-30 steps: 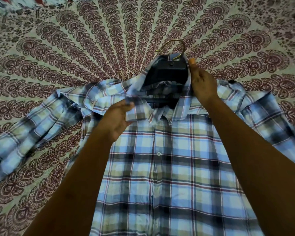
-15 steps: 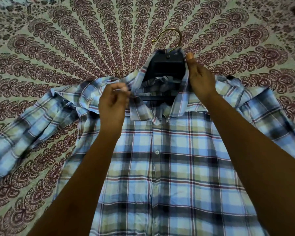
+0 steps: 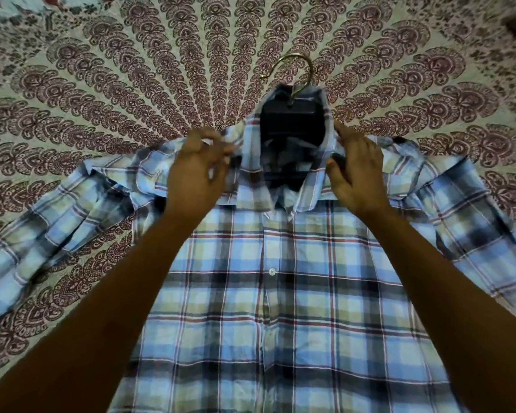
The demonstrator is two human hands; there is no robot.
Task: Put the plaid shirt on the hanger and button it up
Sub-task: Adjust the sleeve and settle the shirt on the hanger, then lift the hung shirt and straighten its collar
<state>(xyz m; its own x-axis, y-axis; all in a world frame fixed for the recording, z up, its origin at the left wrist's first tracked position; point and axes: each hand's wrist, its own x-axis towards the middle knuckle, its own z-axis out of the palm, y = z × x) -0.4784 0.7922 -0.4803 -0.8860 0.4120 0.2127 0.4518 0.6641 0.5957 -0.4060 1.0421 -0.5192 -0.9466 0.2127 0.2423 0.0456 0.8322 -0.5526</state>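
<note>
Cotton plaid shirt (image 3: 280,308) in blue, pale green, black and red, front up on a printed bedspread (image 3: 102,84), collar away from the viewer. Lower hem cut off by the bottom edge; left sleeve (image 3: 42,234) runs out of frame at the left, crumpled, cuff not visible. Placket closed below the collar, one white button (image 3: 272,271) clearly seen, others too faint to count.

Left hand (image 3: 197,171): at the left collar and shoulder, fingers curled, pinching a fold of cloth; fingertips blurred.

Hanger (image 3: 291,123): dark body inside the open collar, brass-coloured hook (image 3: 298,73) lying out on the bedspread past the neck. Shoulders of the hanger hidden under the cloth. Inner neck in shadow; any label there unreadable.

Right hand (image 3: 358,171): on the right collar and shoulder, fingers bent down onto the fabric, thumb tucked at the collar edge; whether it grips or only presses cannot be told.

Right sleeve (image 3: 474,228): cut off at the right edge.

Surface: cream bedspread with maroon mandala print radiating from the collar; dark blurred shape at the upper right corner, unidentifiable.
</note>
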